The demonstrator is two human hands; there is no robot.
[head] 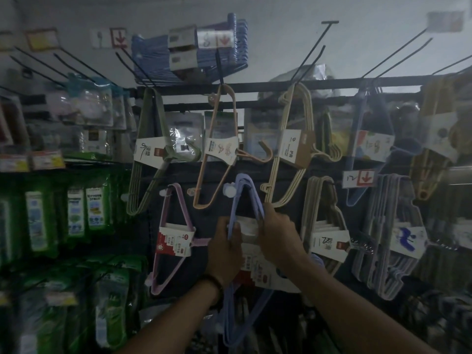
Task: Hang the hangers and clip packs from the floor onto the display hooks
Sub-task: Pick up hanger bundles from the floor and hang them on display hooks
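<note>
A pack of lilac-blue hangers (245, 198) with a white and red card sleeve hangs from a display hook (229, 190) at the middle of the dark wall panel. My left hand (224, 247) grips the pack's left arm. Its right arm is gripped just below the top by my right hand (277, 235). The pack's lower end (231, 325) reaches down between my forearms. A pink hanger pack (176, 233) hangs to the left, a grey one (325, 226) to the right.
Green, peach and cream hanger packs (293, 149) hang from the upper rail. Blue hangers (224, 47) sit on top. Long bare black hooks (314, 49) stick out overhead. Green packaged goods (84, 208) fill shelves at left. More hanger packs (393, 236) crowd the right.
</note>
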